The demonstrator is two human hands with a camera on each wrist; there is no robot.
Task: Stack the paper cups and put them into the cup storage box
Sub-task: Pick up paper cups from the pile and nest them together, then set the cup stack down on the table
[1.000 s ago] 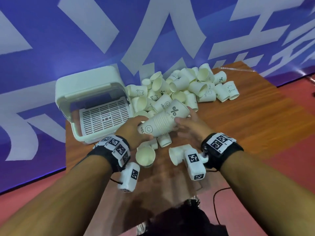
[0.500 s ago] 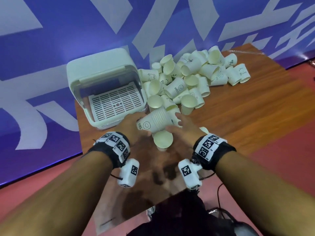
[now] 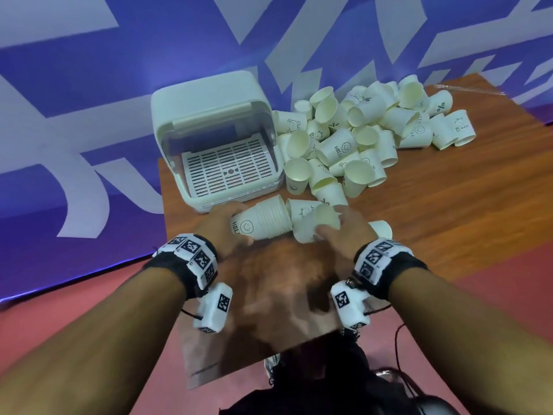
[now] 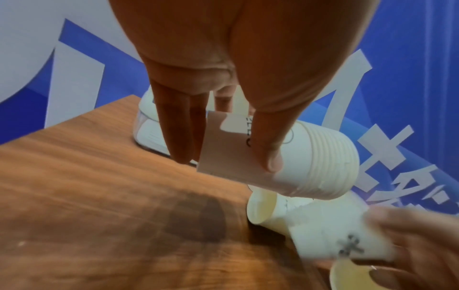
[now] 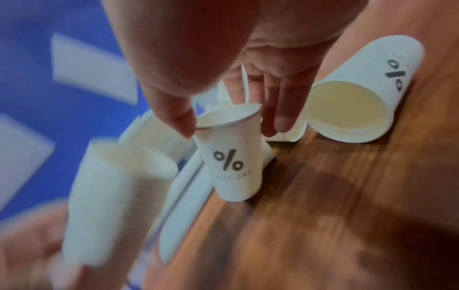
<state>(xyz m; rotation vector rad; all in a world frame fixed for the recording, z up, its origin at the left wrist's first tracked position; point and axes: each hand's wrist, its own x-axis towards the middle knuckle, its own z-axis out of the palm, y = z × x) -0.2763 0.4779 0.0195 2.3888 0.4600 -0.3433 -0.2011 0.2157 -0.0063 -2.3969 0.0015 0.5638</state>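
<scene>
Head view, left to right: the cup storage box [image 3: 218, 139] stands open at the counter's [image 3: 434, 211] far left, mouth facing near, ready to take cups. Just near it the left hand [image 3: 220, 227] is clamped round the base of the nested stack [image 3: 263, 220], rims turned right to receive more. The right hand [image 3: 348, 227] pinches a single cup [image 3: 315, 223] (percent-marked, in its wrist view). The loose pile [image 3: 371, 130] lies far right.

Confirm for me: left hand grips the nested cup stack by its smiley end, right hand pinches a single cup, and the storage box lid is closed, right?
Not quite: the storage box is open, its slotted tray exposed in the head view. The rest holds: the left hand grips the nested cup stack, and the right hand pinches a single cup.
</scene>
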